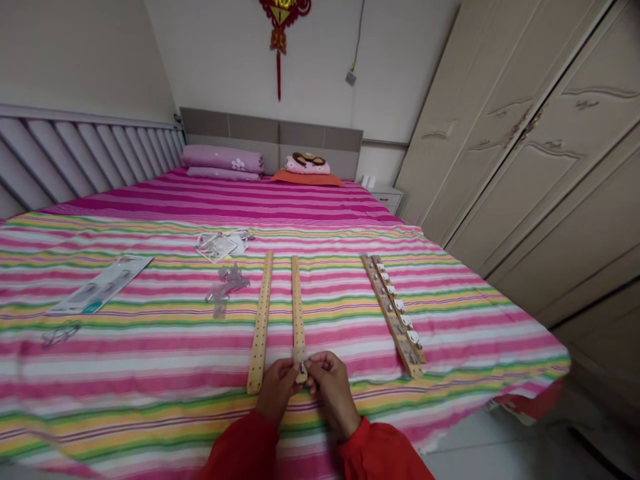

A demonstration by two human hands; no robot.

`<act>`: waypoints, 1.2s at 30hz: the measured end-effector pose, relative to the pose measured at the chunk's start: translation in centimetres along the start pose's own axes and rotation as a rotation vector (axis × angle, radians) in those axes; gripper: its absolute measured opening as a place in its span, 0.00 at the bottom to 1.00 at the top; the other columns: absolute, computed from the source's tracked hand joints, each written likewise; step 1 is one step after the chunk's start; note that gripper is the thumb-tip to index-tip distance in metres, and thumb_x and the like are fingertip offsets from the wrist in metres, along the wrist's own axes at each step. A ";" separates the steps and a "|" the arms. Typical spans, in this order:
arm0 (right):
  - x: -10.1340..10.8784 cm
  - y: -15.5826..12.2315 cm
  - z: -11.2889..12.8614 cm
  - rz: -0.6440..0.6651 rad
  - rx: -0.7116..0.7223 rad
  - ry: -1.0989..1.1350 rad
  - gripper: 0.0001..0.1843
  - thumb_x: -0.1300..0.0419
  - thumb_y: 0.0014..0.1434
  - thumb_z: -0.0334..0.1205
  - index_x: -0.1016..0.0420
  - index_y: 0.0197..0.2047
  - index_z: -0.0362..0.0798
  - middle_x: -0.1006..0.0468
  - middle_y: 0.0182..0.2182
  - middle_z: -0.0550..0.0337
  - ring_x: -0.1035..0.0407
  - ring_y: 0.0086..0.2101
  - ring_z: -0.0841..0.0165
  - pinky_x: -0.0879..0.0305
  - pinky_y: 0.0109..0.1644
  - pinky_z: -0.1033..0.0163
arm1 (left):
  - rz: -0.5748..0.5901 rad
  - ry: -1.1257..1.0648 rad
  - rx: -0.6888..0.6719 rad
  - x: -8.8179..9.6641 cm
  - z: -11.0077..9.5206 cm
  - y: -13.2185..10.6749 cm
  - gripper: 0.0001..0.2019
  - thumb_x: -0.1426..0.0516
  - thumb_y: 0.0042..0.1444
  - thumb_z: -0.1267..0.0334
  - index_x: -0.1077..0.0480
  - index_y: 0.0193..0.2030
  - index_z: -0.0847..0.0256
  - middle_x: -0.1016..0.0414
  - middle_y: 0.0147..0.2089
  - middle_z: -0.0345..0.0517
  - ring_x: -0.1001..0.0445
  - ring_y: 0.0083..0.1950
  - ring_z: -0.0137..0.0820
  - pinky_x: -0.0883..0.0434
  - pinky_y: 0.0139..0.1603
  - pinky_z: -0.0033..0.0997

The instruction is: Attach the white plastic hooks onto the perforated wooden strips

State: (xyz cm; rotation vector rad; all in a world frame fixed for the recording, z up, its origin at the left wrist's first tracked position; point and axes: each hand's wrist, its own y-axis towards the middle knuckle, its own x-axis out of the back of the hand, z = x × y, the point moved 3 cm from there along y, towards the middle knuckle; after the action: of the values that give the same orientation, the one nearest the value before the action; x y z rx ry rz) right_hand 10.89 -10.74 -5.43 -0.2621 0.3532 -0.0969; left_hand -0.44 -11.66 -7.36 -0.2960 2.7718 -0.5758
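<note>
A grey slatted panel point(75, 160) ran along the left side of the bed, and a striped bedspread point(150, 380) covered the near part of the bed. Working rightward across the bedspread, a small clear tangle point(61, 335) lay nearest the left edge, with a printed packet point(100, 285) just beyond it. Next came a heap of clear plastic pieces point(227, 283), and a clear packet point(217, 245) lay just past that heap.

Wooden strip 1 point(261, 320) and wooden strip 2 point(298, 300), both drilled with rows of holes, lay side by side and well apart from the heap. The left hand point(280, 390), in a red sleeve point(240, 447), was closed to a pinch just beside the near end of strip 1. The right hand point(333, 393), in a red sleeve point(380, 453), was closed to a matching pinch. Between them, both hands held a small clear piece point(299, 355) directly above the near end of strip 2. A small metal part showed at its lower end; its exact type could not be determined.

Wooden strip 3 point(395, 313) lay to the right, carrying 1 row of white-capped fittings point(406, 321). A cream wardrobe point(520, 133) stood beyond the right side of the bed.
</note>
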 end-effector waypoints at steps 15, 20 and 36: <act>-0.2 1.2 0.7 0.043 -0.053 -0.229 0.26 0.37 0.46 0.57 0.39 0.13 0.49 0.44 0.03 0.71 0.52 0.06 0.78 0.62 0.11 0.70 | -0.020 0.147 -0.249 -0.1 -0.5 -0.8 0.28 0.38 0.42 0.50 0.36 0.48 0.61 0.27 0.26 0.38 0.26 0.29 0.31 0.29 0.29 0.30; 0.0 0.3 -0.2 0.042 -0.015 -0.213 0.25 0.40 0.48 0.61 0.36 0.17 0.49 0.39 0.06 0.70 0.49 0.08 0.75 0.56 0.12 0.69 | -0.064 0.193 -0.345 0.2 -1.0 -1.2 0.24 0.38 0.43 0.53 0.35 0.45 0.60 0.27 0.32 0.43 0.25 0.32 0.32 0.26 0.32 0.33; 0.6 -1.0 -1.1 -0.042 0.330 -0.445 0.17 0.46 0.56 0.50 0.40 0.21 0.50 0.40 0.19 0.67 0.44 0.24 0.70 0.46 0.28 0.65 | -0.058 0.260 -0.418 0.1 -1.1 -1.2 0.19 0.39 0.45 0.54 0.32 0.41 0.62 0.25 0.39 0.51 0.23 0.39 0.38 0.25 0.39 0.38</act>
State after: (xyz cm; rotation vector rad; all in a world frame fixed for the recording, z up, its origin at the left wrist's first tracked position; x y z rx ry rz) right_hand 10.99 -12.02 -6.33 0.0396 -0.1127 -0.1335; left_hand -0.67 -12.37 -5.93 -0.4170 3.1309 -0.0384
